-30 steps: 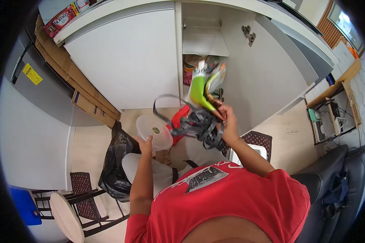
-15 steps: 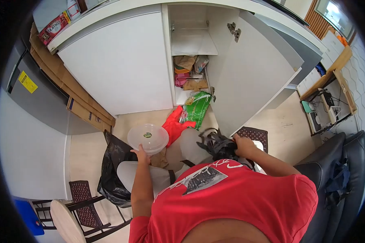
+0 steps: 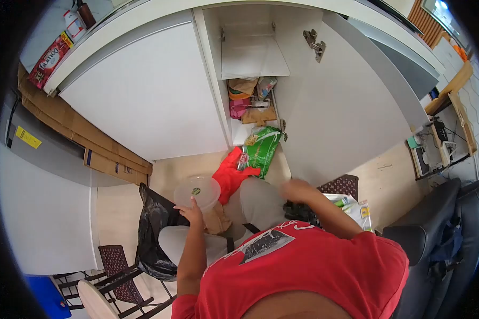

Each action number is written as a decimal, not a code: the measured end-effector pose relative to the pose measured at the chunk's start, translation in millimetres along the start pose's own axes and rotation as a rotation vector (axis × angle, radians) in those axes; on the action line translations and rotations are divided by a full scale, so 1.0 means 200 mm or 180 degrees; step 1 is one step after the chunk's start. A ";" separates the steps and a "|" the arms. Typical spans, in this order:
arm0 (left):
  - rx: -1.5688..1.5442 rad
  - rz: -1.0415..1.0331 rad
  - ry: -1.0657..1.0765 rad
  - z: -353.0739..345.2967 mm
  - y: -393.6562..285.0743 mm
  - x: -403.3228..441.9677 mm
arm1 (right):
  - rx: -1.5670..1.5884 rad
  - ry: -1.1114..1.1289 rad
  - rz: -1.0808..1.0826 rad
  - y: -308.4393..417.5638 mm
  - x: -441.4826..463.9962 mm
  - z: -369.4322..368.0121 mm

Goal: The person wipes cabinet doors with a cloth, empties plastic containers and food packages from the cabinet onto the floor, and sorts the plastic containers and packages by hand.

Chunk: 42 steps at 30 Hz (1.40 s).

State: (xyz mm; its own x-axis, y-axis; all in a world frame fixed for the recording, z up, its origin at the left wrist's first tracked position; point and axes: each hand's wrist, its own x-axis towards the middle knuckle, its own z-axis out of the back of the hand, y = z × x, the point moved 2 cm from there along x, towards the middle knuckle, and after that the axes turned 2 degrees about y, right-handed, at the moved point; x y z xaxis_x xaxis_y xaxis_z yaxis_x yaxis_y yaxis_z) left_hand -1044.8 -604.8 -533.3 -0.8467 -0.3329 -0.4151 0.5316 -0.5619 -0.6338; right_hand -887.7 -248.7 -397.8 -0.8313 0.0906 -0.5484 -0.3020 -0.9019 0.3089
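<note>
My left hand point(image 3: 190, 211) grips the near rim of a clear round plastic container point(image 3: 207, 187) with a small green label. Beside it, a brown paper piece point(image 3: 216, 219) lies against my leg. My right hand point(image 3: 298, 190) is smeared by motion, so its fingers do not show clearly. Just below that hand is a bunch of black plastic point(image 3: 298, 211) at my lap. Ahead of my knees, a red cloth or bag point(image 3: 231, 175) touches a green plastic packet point(image 3: 262, 151) at the cabinet opening.
The cabinet door point(image 3: 351, 101) stands open on the right. Bags and a pink item point(image 3: 238, 108) fill the lower shelf. A black garbage bag point(image 3: 153, 234) is at my left, cardboard point(image 3: 85, 133) behind it. A white printed bag point(image 3: 356, 212) and a black sofa point(image 3: 426, 228) are at right.
My right hand has moved up and left, away from the black plastic, which now sits lower. A white printed bag shows more at right. My left hand still holds the container.
</note>
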 end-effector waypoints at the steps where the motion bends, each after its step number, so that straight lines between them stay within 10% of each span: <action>1: 0.0141 -0.0464 -0.0201 -0.03 -0.07 -0.01 | 0.0712 -0.0995 0.0496 0.11 0.11 0.20; 8: -0.2210 -0.0473 0.3095 -0.22 -1.17 -0.49 | 0.2224 -0.5008 0.0382 0.15 1.19 1.70; 12: -0.2468 -0.0300 0.3643 -0.53 -1.61 -0.43 | 0.2980 -0.3302 -0.1538 -0.13 1.62 2.18; 13: -0.2520 -0.0311 0.3621 -0.58 -1.73 -0.42 | 0.2066 -0.3817 -0.1237 -0.53 2.29 2.26; 32: -0.3813 -0.0119 0.2744 -0.81 -2.23 -0.24 | 0.3660 -0.3181 -0.0333 -0.46 2.32 2.43; 39: -0.4241 0.0209 0.2760 -0.84 -2.20 -0.23 | 0.5059 -0.2549 0.0964 -0.82 2.59 2.23; 42: -0.4374 0.0231 0.2778 -0.80 -2.19 -0.30 | 0.4817 -0.1937 0.0588 -0.44 1.88 2.07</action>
State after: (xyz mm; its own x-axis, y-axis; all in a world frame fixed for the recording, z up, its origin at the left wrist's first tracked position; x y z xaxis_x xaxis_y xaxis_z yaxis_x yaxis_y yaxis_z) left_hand -1224.1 -217.3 -335.0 -0.8056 0.4475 -0.3883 0.5909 0.6548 -0.4713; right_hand -1368.2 39.3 -308.9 -0.8455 0.5079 -0.1649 -0.0337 0.2574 0.9657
